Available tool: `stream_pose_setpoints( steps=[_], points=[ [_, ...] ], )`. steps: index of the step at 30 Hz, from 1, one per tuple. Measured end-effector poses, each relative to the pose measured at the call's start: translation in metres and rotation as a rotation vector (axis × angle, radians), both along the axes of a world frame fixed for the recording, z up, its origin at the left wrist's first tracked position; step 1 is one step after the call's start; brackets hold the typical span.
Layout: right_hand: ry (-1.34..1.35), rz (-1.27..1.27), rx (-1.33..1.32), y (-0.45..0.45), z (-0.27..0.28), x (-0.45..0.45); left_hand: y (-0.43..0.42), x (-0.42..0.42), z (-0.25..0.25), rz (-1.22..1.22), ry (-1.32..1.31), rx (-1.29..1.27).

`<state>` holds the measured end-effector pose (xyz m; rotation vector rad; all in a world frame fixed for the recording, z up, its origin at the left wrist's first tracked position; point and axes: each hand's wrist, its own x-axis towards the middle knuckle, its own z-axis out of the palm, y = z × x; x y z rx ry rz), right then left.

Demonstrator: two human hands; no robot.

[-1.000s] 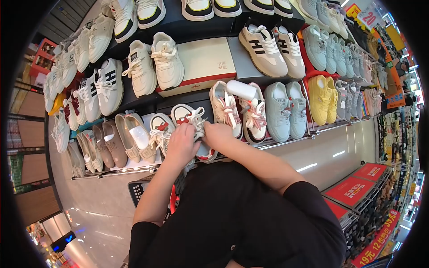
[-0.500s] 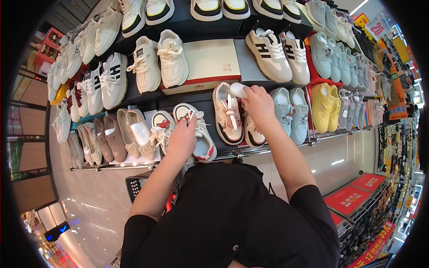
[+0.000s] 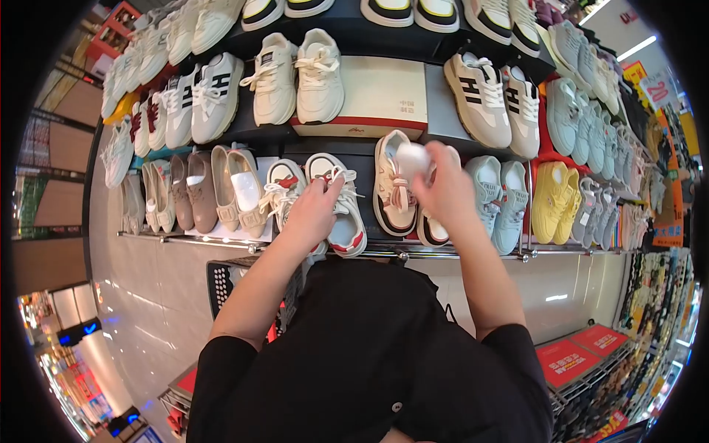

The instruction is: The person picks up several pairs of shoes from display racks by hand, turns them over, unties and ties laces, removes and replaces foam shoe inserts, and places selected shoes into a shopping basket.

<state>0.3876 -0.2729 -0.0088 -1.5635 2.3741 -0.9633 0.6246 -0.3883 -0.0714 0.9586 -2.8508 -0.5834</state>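
White padding (image 3: 411, 158) is pinched by our right hand (image 3: 448, 188) over the pink-laced sneaker (image 3: 394, 203); a slack pinch could drop it. Left of that sneaker, our left hand (image 3: 312, 213) touches a red-trimmed shoe (image 3: 356, 218); we cannot tell whether it grips.

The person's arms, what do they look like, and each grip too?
Short black sleeves end around the elbows. The forearms below are bare, with no watch or bracelet showing. The left grip and right grip have no gloves; the right one is blurred.

Left hand (image 3: 310, 214) on a red-trimmed sneaker (image 3: 347, 233) — right hand (image 3: 450, 190) holding a blurred white wad (image 3: 411, 159).
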Motion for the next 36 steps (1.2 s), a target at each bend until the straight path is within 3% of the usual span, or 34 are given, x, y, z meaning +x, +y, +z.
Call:
stream_pose_setpoints(
  steps=[2,3,4,6,8,10,18,27,29,36],
  points=[
    [-0.346,0.244,0.042,0.018,-0.014,0.021,-0.004,0.000,-0.002,0.001,0.017,0.000],
    [-0.343,0.366,0.103,0.025,-0.020,0.032,-0.006,-0.001,-0.002,-0.017,0.002,0.026],
    [-0.339,0.488,0.164,0.026,-0.027,0.042,-0.009,-0.001,-0.001,-0.035,-0.013,0.053],
    [-0.246,0.715,-0.113,0.020,-0.053,0.053,-0.015,-0.002,0.003,-0.017,0.000,0.082],
    [-0.233,0.786,-0.088,0.014,-0.076,0.060,-0.022,-0.002,0.007,-0.057,-0.042,0.184],
    [0.032,0.825,-0.198,0.007,-0.083,0.066,-0.026,0.000,0.006,-0.051,-0.045,0.196],
    [-0.089,0.739,0.011,0.018,-0.061,0.071,-0.026,0.000,0.001,-0.043,-0.019,0.220],
    [0.044,0.588,0.168,0.014,-0.066,0.091,-0.024,-0.001,0.001,-0.038,-0.016,0.199],
    [-0.172,0.440,0.447,-0.001,-0.052,0.092,-0.024,-0.001,0.003,-0.049,-0.017,0.195],
    [-0.096,0.281,0.697,-0.037,-0.069,0.103,-0.022,-0.001,0.008,-0.065,-0.009,0.188]
  ],
)
